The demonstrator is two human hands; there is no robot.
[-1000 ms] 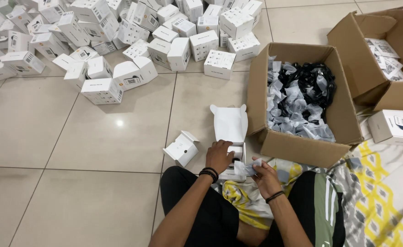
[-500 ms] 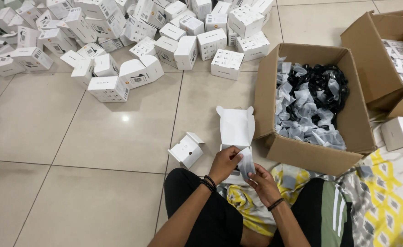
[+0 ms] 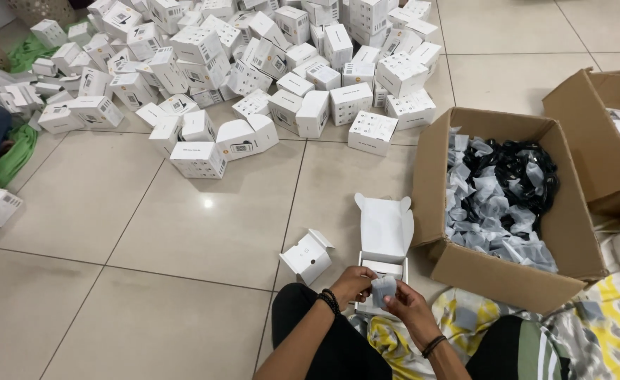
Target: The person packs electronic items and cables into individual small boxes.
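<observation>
Inventory, nearest first, all placed from the open white carton [image 3: 382, 271].

1. My left hand [image 3: 353, 283] and right hand [image 3: 403, 302], just before the carton: fingers of both pinch one small grey plastic pouch [image 3: 384, 288], held over the carton's mouth, I judge for loading.
2. Open white carton: thin card, matt, lid flap upright behind.
3. Small white cardboard box [image 3: 308, 256], left of it, flaps loose.
4. Large brown corrugated box [image 3: 496, 271], right of it, heaped with crinkly grey and black pouches.
5. Pile of closed white boxes [image 3: 253, 63], far beyond, on glossy tile.
</observation>
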